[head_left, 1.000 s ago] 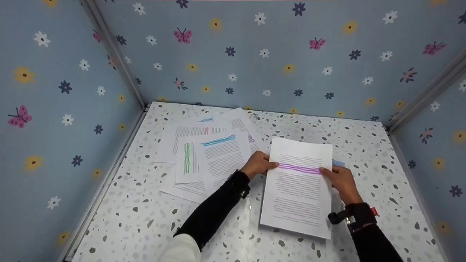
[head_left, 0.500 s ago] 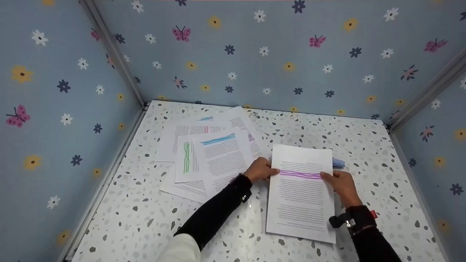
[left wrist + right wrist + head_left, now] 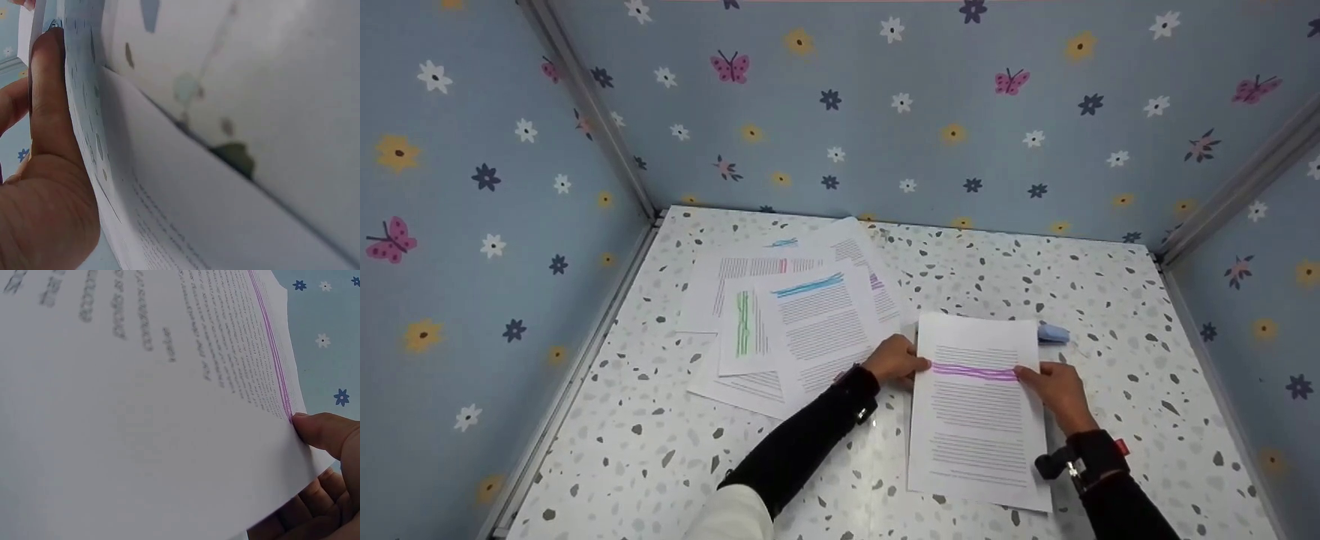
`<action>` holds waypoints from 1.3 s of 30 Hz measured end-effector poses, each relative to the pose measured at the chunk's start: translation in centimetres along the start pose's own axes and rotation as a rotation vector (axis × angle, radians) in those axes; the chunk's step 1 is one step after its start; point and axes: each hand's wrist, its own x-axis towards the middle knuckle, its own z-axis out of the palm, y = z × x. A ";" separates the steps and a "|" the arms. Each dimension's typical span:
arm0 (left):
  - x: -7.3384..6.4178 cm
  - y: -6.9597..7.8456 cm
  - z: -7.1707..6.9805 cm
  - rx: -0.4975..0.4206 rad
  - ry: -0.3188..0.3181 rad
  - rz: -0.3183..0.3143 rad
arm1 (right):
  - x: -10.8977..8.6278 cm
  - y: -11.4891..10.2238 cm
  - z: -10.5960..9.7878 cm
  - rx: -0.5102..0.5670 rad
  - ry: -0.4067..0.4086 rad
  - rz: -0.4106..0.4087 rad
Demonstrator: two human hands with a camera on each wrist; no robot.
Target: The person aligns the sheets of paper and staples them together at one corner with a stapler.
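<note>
A printed sheet of paper point(image 3: 975, 420) with purple marker lines across its upper text is held by both hands, at the right of the table. My left hand point(image 3: 896, 360) pinches its left edge, thumb on top beside the purple lines. On the opposite edge my right hand point(image 3: 1057, 390) grips it, thumb at the end of those lines. In the right wrist view the sheet point(image 3: 140, 439) bows between thumb and fingers. The left wrist view shows my left hand point(image 3: 50, 169) at the paper's edge, with another printed page point(image 3: 169, 185) close by.
Several overlapping printed sheets point(image 3: 825, 322) with blue, green, pink and purple marks lie left of the held one. A small blue object point(image 3: 1054, 333) pokes out past the held sheet's upper right corner. Flower-patterned walls point(image 3: 870, 135) border the speckled table point(image 3: 607, 465).
Both hands have brought the purple-marked sheet down the table, toward me. More of the small blue object shows beside its upper corner. The sheets on the left have stayed put.
</note>
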 end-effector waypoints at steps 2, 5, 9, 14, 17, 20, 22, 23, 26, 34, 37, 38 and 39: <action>-0.2 -0.1 0.1 0.026 -0.011 0.009 | 0.1 0.4 0.1 -0.035 0.002 -0.008; 0.0 -0.2 0.5 0.074 -0.002 0.017 | 0.4 0.8 0.2 -0.076 0.010 -0.018; 0.4 -0.5 0.9 0.101 0.017 0.023 | 0.6 1.2 0.6 -0.119 0.040 -0.047; 0.8 -0.8 1.4 0.208 0.041 0.035 | 0.8 1.5 1.0 -0.194 0.094 -0.101; 1.0 -0.8 1.5 0.277 0.084 0.045 | 0.9 1.4 1.1 -0.226 0.116 -0.124; 1.2 -0.9 1.5 0.318 0.106 0.045 | 0.9 1.3 1.2 -0.251 0.131 -0.130; 1.4 -0.9 1.5 0.342 0.108 0.043 | 1.0 1.3 1.2 -0.263 0.141 -0.124; 1.4 -0.9 1.4 0.351 0.107 0.043 | 1.0 1.4 1.1 -0.265 0.143 -0.120; 1.4 -0.7 1.3 0.362 0.112 0.042 | 1.0 1.3 1.0 -0.249 0.140 -0.113; 1.2 -0.5 1.3 0.350 0.092 0.008 | 1.2 1.4 0.9 -0.261 0.102 -0.138; 1.1 -0.4 1.4 0.361 0.089 0.007 | 1.1 1.5 0.9 -0.276 0.090 -0.154; 1.1 -0.4 1.4 0.361 0.089 0.006 | 1.1 1.5 0.8 -0.278 0.088 -0.154; 1.1 -0.4 1.4 0.358 0.089 0.006 | 1.1 1.5 0.8 -0.280 0.088 -0.152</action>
